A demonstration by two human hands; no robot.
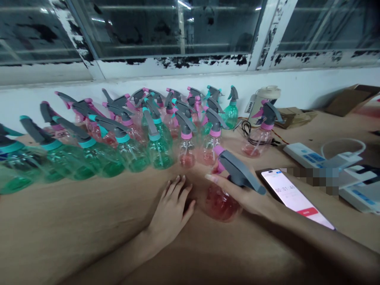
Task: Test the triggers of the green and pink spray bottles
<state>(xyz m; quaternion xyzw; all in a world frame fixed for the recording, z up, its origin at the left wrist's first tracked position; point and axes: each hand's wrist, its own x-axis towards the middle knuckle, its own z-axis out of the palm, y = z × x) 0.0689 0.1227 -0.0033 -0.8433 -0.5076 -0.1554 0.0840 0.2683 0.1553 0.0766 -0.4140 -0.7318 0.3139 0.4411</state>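
My right hand (237,190) is wrapped round the neck of a pink spray bottle (222,204), whose trigger head is grey with a pink nozzle and collar. The bottle is blurred, so I cannot tell whether its base touches the table. To its left, my left hand (175,202) lies palm down on the wooden table (89,225), fingers stretched and holding nothing. Just beyond my hands stand two more pink spray bottles (187,152). A green spray bottle (160,152) with a turquoise collar begins the front row running left.
Several green and pink bottles crowd the back, near the wall (178,77). On the right are another pink bottle (257,142), a paper cup (265,101), a phone (297,198) showing a timer, power strips (305,156) with cables, and a cardboard box (350,99).
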